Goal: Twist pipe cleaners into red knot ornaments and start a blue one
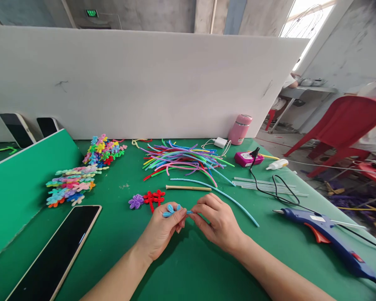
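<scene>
Between my fingers is a light blue pipe cleaner (171, 210), bent into petal-like loops at its left end. My left hand (166, 228) pinches it just below the loops. The fingertips of my right hand (218, 219) close on its other end, a short straight piece showing between the two hands. Just beyond my left hand lie a purple pipe-cleaner flower (135, 201) and red pipe-cleaner flowers (154, 198). A thin tan stick (188, 188) and a loose light blue pipe cleaner (238, 202) rest on the green table behind my hands.
Loose coloured pipe cleaners (184, 156) are heaped at the back. Finished flowers (72, 184) are stacked left, near a large phone (56, 255). On the right are a blue glue gun (326, 234), glue sticks (266, 186), a white bottle (277, 164) and a pink flask (240, 129).
</scene>
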The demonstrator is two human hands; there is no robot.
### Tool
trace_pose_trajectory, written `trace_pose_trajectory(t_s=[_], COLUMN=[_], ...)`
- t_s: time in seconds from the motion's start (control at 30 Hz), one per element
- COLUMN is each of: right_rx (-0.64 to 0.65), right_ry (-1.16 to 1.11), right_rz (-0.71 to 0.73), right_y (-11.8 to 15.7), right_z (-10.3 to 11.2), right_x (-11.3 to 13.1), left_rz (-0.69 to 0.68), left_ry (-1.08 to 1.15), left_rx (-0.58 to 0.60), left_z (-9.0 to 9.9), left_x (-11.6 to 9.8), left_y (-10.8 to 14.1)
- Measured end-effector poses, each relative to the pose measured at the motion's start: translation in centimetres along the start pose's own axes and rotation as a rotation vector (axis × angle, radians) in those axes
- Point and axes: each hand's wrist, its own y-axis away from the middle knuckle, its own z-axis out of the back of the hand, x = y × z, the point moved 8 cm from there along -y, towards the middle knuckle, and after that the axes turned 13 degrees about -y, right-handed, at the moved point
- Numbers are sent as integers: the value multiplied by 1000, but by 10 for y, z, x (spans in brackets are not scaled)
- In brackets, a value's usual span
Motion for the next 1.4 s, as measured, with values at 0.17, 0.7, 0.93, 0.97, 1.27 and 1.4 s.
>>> trace_pose_trajectory(t_s=[0.17,0.7,0.93,0.97,1.27,1.4], right_rx=[34,-81,-109,-103,4,1], right_ry=[-332,-1337,-1091,-1066,-852,-558], right_rz=[-325,-1038,-858,-851,-752,-520], right_y=[2,27,18,18,20,12], right_z=[-8,-50,-38,-38,-38,-22], right_x=[-17,-39,-36,-37,-40,-33], left_rz=[-115,-43,-42,-44,-37,-39], left_ry=[-182,3,156,134,68,123], left_rx=[-51,-13,31,20,-74,-69], left_z=[5,2,-1,-1,8,9], left_x=[-9,-2,-2,-1,3,2], left_y=[0,-1,-2,-2,-3,-4])
